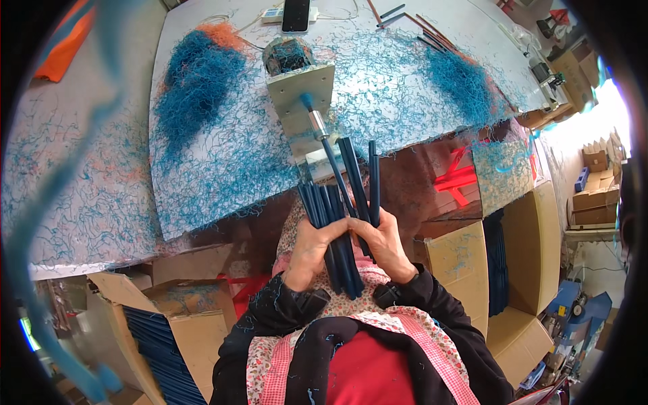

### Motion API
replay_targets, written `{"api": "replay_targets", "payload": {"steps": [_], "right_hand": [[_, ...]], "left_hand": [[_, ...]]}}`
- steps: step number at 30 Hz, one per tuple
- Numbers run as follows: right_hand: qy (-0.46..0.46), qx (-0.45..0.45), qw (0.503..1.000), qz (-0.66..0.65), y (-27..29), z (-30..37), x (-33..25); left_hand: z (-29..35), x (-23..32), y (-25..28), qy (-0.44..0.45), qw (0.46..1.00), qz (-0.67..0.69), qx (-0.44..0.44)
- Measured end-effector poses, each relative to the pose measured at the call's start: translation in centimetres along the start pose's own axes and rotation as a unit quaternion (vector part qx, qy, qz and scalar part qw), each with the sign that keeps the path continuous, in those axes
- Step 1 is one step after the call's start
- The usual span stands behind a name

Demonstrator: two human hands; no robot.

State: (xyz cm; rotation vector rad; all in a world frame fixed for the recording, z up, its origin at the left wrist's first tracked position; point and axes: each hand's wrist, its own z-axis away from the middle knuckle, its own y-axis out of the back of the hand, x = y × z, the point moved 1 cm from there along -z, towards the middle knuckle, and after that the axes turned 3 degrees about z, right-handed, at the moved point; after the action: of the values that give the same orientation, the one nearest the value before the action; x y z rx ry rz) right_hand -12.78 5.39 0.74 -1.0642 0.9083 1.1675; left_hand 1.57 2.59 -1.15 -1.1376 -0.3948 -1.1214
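My left hand (pixel 312 248) is closed round a thick bundle of thin dark blue rods (pixel 342 266), which hang down over my apron. My right hand (pixel 383 244) grips a few more dark blue rods (pixel 374 175) that point up toward the table. Both thumbs meet over a single rod (pixel 336 167). Its upper end reaches the silver metal tip (pixel 316 125) of a small motor (pixel 288 57) on a grey metal bracket (pixel 301 84); whether it sits inside the tip I cannot tell.
Curly blue shavings (pixel 196 88) lie heaped left on the white table (pixel 378 101), another heap (pixel 462 84) right. A phone (pixel 295 16) and loose rods (pixel 432 34) lie at the back. Cardboard boxes of rods stand left (pixel 196 341) and right (pixel 530 256). A blurred blue strand hangs close at left.
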Motion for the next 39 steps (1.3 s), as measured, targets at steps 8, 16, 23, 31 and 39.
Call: {"api": "replay_targets", "payload": {"steps": [8, 16, 23, 31, 39], "right_hand": [[-0.060, 0.008, 0.998, 0.027, -0.1, 1.7, -0.7], [-0.049, -0.027, 0.997, 0.061, 0.9, -0.4, -0.8], [-0.055, -0.052, 0.997, 0.020, -0.1, 1.6, -0.5], [-0.044, -0.024, 0.997, 0.058, 0.7, -0.9, -0.8], [-0.093, -0.043, 0.993, 0.062, 1.0, 1.2, -2.4]], "left_hand": [[2.2, 0.9, -0.5, 0.000, 0.997, 0.064, 0.044], [0.4, 2.0, -0.9, -0.074, 0.995, -0.006, 0.072], [-2.1, 2.2, -1.6, -0.059, 0.997, 0.025, 0.052], [-1.5, 2.5, -0.8, -0.052, 0.997, 0.001, 0.057], [0.5, 1.8, -0.4, 0.004, 0.998, -0.017, 0.052]]}}
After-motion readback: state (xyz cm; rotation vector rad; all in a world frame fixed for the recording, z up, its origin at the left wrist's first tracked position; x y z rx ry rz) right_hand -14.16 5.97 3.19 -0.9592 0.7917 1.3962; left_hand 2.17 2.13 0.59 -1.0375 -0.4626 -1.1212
